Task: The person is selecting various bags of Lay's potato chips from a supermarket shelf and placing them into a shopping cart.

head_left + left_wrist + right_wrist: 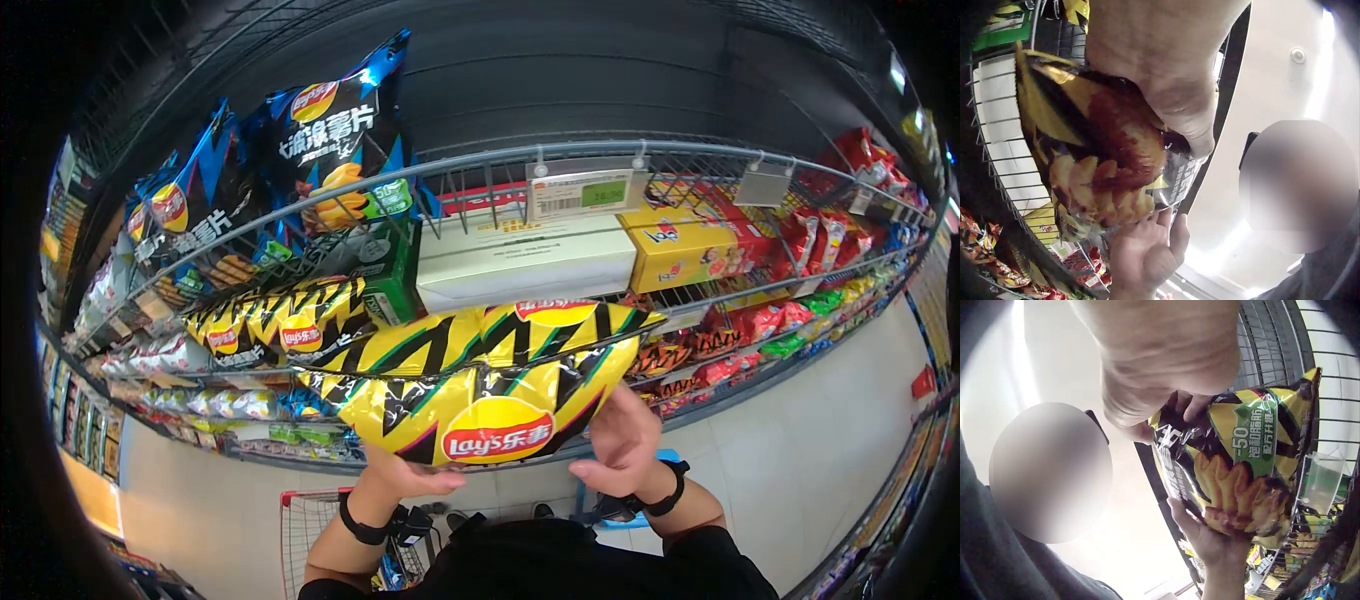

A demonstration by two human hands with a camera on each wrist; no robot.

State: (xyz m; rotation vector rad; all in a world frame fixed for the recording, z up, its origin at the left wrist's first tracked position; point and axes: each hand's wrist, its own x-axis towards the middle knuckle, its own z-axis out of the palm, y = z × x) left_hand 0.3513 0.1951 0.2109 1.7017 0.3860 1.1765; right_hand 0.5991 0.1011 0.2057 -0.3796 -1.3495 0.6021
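Now the Lay's bag [480, 385] lies between the hands [622, 445], pinching its sides.

- A glossy chip bag [470, 395] was patterned in yellow and black, with a red-and-yellow Lay's logo [497, 428] printed on its near face.
- Ridged chips [1229, 478] and a browned piece of food [1125, 147] were pictured on its front, beside a green label [1254, 437] marked "-50%".
- Its film was puffed out and creased, and no tear was seen.
- It was held aloft, lengthwise from side to side and slightly tilted, between the left hand [410, 474] and the right hand [625, 440], in front of the wire shelf [470, 157].
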